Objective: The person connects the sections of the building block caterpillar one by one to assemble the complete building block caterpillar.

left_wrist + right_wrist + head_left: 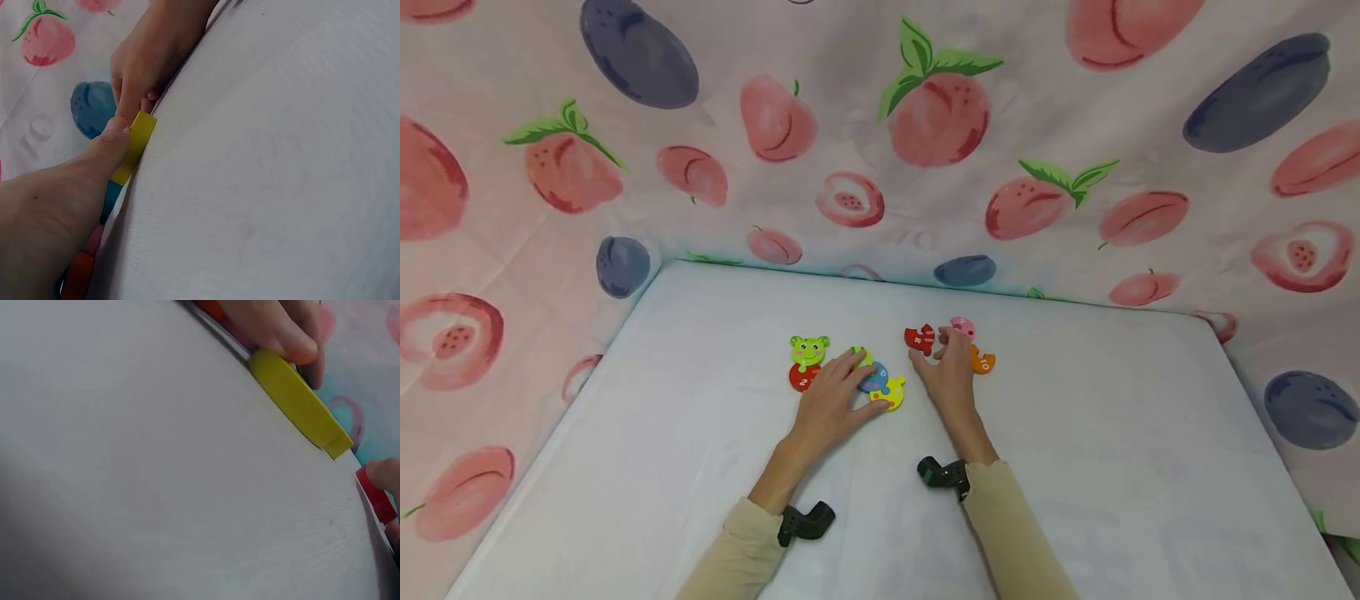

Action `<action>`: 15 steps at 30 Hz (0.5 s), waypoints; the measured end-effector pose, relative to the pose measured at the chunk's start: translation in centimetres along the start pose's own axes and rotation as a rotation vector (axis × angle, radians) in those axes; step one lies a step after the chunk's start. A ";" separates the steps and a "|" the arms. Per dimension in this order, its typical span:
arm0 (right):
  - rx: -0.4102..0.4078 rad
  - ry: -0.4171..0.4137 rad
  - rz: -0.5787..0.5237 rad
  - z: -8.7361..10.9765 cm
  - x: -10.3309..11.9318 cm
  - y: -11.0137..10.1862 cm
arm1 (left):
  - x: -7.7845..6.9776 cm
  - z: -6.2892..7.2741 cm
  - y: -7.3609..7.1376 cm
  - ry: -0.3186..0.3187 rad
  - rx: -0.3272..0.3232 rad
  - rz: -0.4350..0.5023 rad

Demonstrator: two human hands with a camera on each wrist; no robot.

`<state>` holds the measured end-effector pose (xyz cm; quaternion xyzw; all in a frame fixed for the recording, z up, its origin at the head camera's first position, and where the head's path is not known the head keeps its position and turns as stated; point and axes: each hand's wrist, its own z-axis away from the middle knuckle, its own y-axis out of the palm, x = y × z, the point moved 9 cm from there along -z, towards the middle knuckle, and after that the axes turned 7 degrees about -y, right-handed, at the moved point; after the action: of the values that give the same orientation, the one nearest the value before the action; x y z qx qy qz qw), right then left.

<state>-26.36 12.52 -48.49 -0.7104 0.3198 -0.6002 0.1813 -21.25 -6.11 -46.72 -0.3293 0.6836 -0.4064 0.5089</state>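
Observation:
In the head view my left hand (pixel 831 396) lies over a joined row of numbered caterpillar puzzle pieces, its fingers reaching forward. Its thumb touches the yellow piece (pixel 892 395) at the row's right end, and a fingertip rests on the blue piece (pixel 872 381). A green smiling head piece (pixel 808 350) and a red piece (pixel 802 377) marked 2 show left of the hand; the row's middle is covered. My right hand (pixel 951 375) pinches a red puzzle piece (pixel 917 338) marked 8 between thumb and finger. This red piece (pixel 377 497) stands apart from the yellow piece (pixel 300 403).
A pink piece (pixel 964 326) and an orange piece (pixel 983 360) marked 10 lie just beyond and right of my right hand. All rest on a white tabletop (pixel 1112 450). Fruit-printed cloth (pixel 865 108) rises behind the table and at its sides.

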 end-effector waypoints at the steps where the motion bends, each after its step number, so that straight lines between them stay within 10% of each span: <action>1: 0.012 -0.009 0.015 -0.3 0.0 0.2 | 0.0 0.0 0.0 -0.005 0.007 -0.002; 15: 0.014 -0.007 0.153 -2.0 0.1 1.1 | -0.1 0.1 -0.2 -0.005 0.001 0.012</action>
<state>-28.58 11.86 -48.67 -0.6848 0.3682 -0.5842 0.2326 -21.13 -6.12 -46.55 -0.3260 0.6842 -0.4025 0.5134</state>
